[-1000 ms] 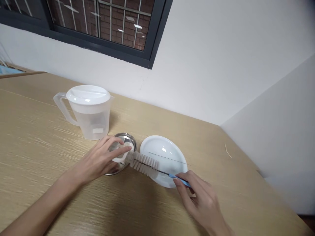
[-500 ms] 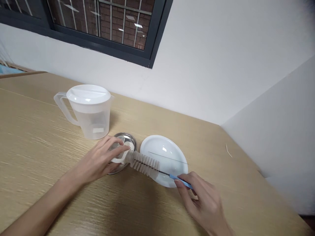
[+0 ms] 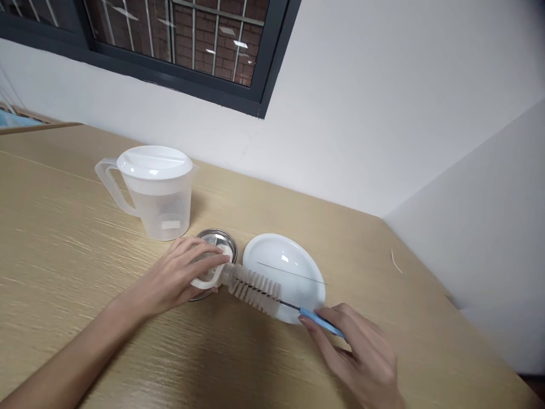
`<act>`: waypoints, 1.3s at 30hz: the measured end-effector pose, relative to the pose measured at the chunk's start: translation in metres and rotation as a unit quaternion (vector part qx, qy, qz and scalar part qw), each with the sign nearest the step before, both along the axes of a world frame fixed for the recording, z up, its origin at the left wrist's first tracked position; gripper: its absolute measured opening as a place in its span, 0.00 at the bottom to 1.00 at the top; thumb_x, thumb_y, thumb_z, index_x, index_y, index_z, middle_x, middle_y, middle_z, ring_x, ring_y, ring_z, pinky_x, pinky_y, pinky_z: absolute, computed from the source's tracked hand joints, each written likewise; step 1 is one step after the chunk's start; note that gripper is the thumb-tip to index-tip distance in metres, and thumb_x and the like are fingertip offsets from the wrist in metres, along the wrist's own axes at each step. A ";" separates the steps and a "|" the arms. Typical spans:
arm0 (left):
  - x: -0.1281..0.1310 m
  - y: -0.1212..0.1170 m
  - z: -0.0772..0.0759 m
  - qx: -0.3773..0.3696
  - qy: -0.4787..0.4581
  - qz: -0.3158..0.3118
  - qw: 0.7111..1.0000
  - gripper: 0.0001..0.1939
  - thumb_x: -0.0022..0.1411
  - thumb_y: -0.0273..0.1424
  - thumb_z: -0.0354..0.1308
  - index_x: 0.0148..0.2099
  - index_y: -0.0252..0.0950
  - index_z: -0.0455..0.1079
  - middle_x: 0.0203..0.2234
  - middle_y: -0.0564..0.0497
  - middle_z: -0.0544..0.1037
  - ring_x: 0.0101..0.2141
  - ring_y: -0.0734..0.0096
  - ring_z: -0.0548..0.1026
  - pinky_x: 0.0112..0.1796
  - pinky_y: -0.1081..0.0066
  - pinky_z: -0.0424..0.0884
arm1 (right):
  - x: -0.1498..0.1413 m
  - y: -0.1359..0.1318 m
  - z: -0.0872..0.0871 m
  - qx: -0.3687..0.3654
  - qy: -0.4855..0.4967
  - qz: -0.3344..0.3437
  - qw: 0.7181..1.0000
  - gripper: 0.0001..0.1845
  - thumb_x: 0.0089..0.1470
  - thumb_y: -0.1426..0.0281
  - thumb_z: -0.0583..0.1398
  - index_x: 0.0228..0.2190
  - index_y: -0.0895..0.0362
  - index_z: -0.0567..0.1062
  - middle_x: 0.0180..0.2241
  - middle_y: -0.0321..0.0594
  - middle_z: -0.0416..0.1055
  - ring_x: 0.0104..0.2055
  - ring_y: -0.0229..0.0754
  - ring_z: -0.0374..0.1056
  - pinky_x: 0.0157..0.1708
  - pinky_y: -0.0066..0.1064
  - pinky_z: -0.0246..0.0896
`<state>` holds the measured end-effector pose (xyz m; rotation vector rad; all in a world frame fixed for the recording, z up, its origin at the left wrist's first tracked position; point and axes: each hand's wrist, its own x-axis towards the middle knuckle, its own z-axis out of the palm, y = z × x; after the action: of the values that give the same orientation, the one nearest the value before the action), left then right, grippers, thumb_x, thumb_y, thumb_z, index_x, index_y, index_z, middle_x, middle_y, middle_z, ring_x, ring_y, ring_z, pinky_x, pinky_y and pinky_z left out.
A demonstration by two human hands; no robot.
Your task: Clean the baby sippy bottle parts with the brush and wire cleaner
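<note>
My right hand [image 3: 357, 346] is closed on the blue handle of a bottle brush [image 3: 258, 291] with pale bristles. The brush slants up to the left, and its tip meets a small clear container with a white rim [image 3: 208, 282]. My left hand [image 3: 181, 272] is wrapped around that container, and its fingers hide much of it. Beneath the left hand is a round metal dish [image 3: 230, 241], partly covered, with something pale in it. A white oval bowl [image 3: 279, 247] stands just beyond the brush, with a thin wire [image 3: 293, 274] lying across it.
A translucent lidded pitcher [image 3: 164, 199] stands behind my left hand, its handle to the left. A thin pale strip [image 3: 395, 261] lies on the wooden table [image 3: 140, 363] at the right. The wall [image 3: 323, 142] and a barred window [image 3: 179, 40] rise behind the table.
My right hand has shifted slightly right and down, and the brush with it. The container in my left hand has moved a little to the right. The bowl and pitcher stay in place.
</note>
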<state>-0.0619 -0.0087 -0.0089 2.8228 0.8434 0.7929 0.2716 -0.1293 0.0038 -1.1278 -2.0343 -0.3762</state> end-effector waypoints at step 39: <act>-0.003 0.003 0.003 0.013 -0.022 0.016 1.000 0.33 0.63 0.20 0.58 0.67 0.45 0.61 0.57 0.46 0.74 0.56 0.55 0.67 0.56 0.54 0.66 | 0.002 0.008 -0.008 -0.022 -0.036 -0.026 0.999 0.06 0.61 0.72 0.63 0.40 0.59 0.72 0.27 0.36 0.73 0.23 0.34 0.68 0.23 0.25 0.64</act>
<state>-0.0647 -0.0057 -0.0055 2.8091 0.8814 0.8720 0.2733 -0.1214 -0.0040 -1.2126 -2.0881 -0.4063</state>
